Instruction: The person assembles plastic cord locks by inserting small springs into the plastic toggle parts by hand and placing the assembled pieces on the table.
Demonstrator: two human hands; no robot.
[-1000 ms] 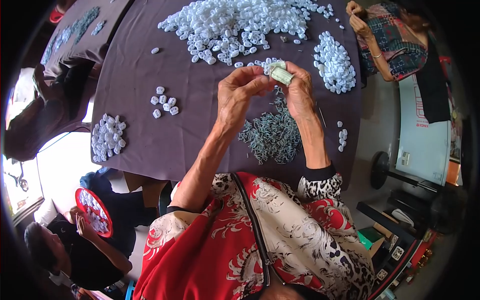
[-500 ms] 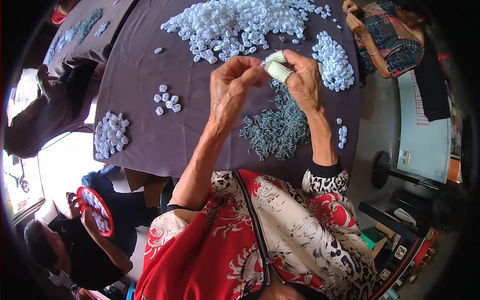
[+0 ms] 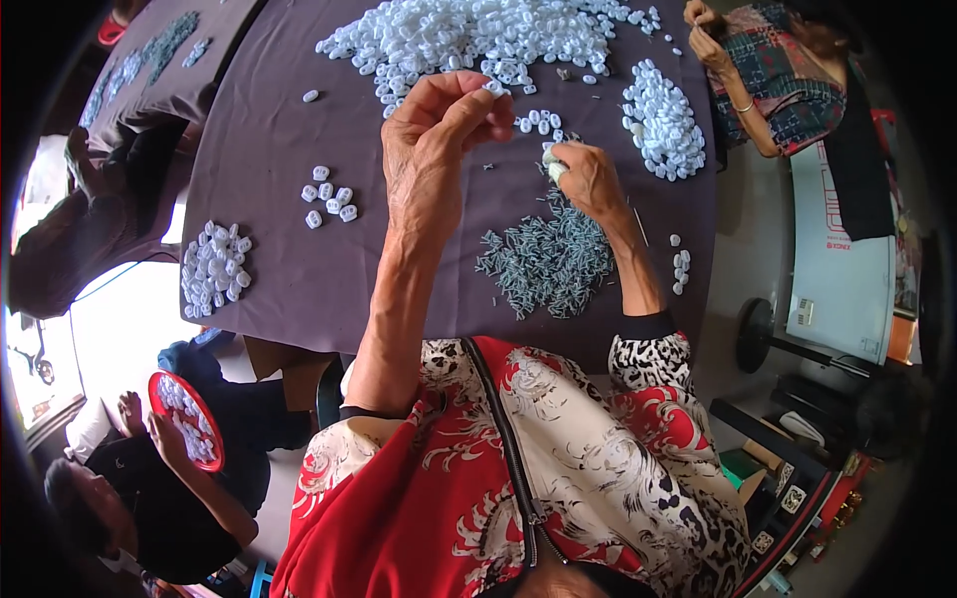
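Note:
My left hand (image 3: 439, 125) is raised over the table and pinches a small white plastic piece (image 3: 495, 89) between thumb and forefinger. Lower and to the right, my right hand (image 3: 588, 179) has its fingers bent together at the top of a heap of small grey-green pins (image 3: 553, 254). Pale ribbed fabric (image 3: 555, 169) covers the fingertips of that hand; whatever they pinch is hidden. Between the two hands lies a short row of white pieces (image 3: 539, 122). A big pile of the same white pieces (image 3: 449, 40) spreads beyond my left hand.
More white pieces lie in a heap at the right (image 3: 663, 125), a cluster (image 3: 329, 197) and a heap at the left edge (image 3: 216, 267) of the dark tablecloth (image 3: 289, 140). One person sits at far right; another at lower left has a red tray (image 3: 206, 458) of white pieces.
My hands have parted. The left has moved up and left with a white piece; the right has come down to the pins. The row of white pieces between them is now uncovered.

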